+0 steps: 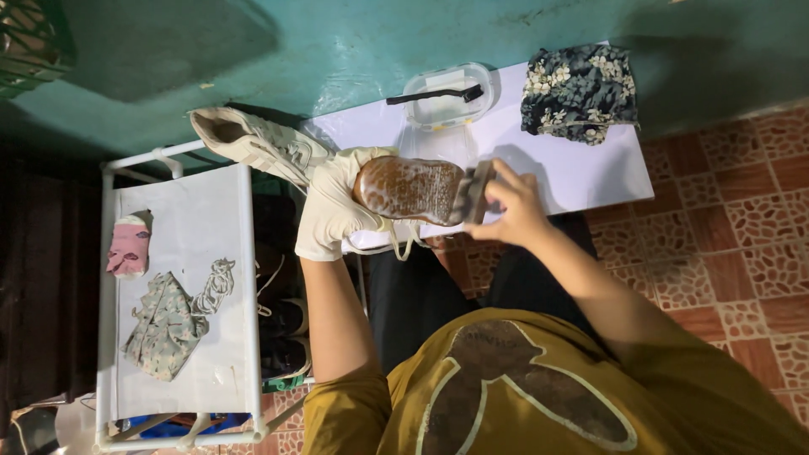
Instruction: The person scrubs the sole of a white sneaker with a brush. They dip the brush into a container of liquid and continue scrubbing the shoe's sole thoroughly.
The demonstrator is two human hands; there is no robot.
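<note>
Both hands are busy over the person's lap. The left hand (333, 211), in a cream rubber glove, is clasped around a shoe turned sole-up (410, 190), its brown patterned rubber sole wet and foamy; pale laces dangle just below the glove. The bare right hand (510, 206) grips a small dark scrubbing brush (478, 190), pressed against the heel end of that sole. With suds on it the shoe is probably slippery; the sole looks stiff and the upper softer, so a hold around the upper, as the glove has it, seems the surest.

Just beyond the left hand lies a second beige lace-up sneaker (257, 143) on its side, at the edge of a white worktop (581, 168). Farther past the right hand sit a clear plastic tub (447, 97) with a black long-handled brush (434, 95) across it, and a dark floral cloth (577, 91). Well off beyond the left hand, a white rack shelf (198, 227) carries a pink sock (129, 246) and a patterned cloth with loose laces (168, 324).
</note>
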